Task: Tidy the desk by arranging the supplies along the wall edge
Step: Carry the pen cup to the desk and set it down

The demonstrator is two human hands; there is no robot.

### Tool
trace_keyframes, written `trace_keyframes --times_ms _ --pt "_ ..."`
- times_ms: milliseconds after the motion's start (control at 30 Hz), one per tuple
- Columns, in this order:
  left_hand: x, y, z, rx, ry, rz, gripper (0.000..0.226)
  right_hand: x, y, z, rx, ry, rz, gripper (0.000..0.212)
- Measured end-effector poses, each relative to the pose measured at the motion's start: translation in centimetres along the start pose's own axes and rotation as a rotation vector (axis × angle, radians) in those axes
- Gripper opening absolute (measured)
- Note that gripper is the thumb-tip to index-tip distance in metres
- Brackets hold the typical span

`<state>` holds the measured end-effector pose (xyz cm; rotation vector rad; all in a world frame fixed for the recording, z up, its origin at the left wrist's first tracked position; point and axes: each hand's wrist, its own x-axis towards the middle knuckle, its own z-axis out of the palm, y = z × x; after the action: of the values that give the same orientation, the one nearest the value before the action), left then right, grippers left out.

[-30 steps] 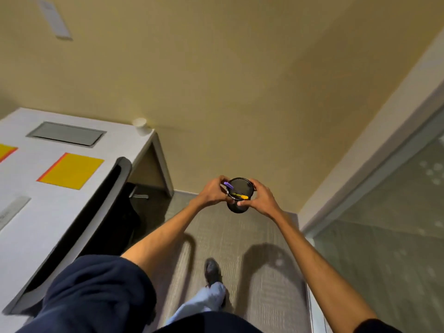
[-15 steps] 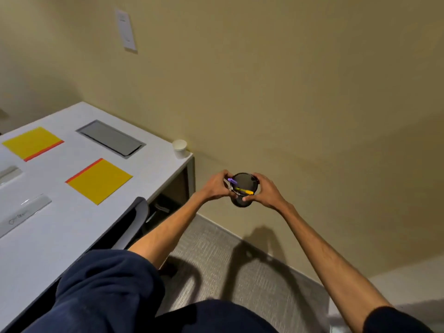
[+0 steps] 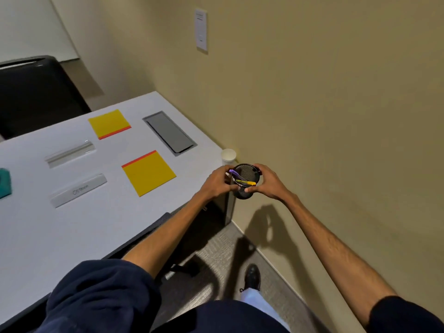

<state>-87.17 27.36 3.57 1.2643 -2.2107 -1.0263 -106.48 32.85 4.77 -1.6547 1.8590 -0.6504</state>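
Note:
I hold a black mesh pen cup (image 3: 245, 179) between both hands, in the air just off the desk's right corner. My left hand (image 3: 217, 183) grips its left side and my right hand (image 3: 268, 183) grips its right side. A purple pen and a yellow pen lie inside the cup. On the white desk (image 3: 91, 227) lie two yellow note pads (image 3: 148, 173) (image 3: 109, 123), two clear rulers (image 3: 78, 190) (image 3: 69, 153) and a teal object (image 3: 4, 182) at the left edge.
A white paper cup (image 3: 228, 156) stands at the desk corner against the beige wall (image 3: 324, 116). A grey cable hatch (image 3: 170, 132) is set in the desk. A black chair (image 3: 36, 92) is behind the desk; another chair back (image 3: 144, 234) is below my left arm.
My view has swung left, bringing more of the desk into sight. The pen cup, still held in both hands, now sits close to the desk's right corner beside the paper cup.

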Motion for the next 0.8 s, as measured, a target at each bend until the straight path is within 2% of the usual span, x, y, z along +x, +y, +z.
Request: trace_keyframes --times_ms 133,300,567,800 --pt "2.9 -1.5 -1.3 0.089 0.134 -0.047 0.070 5.8 -0.5 0.0 0.017 -0.048 -0.075 0.088" --pt "7.4 -2.0 -3.7 0.119 0.269 -0.090 0.069 12.9 -1.1 -1.1 0.047 -0.097 -0.166 0.090" --pt "11.8 -2.3 -6.9 0.123 0.369 -0.206 0.070 21.1 -3.1 -2.2 0.026 -0.207 -0.289 0.094" --pt "14.3 -3.7 -9.0 0.112 0.450 -0.308 0.068 25.9 -4.7 -0.6 0.079 -0.268 -0.322 0.095"
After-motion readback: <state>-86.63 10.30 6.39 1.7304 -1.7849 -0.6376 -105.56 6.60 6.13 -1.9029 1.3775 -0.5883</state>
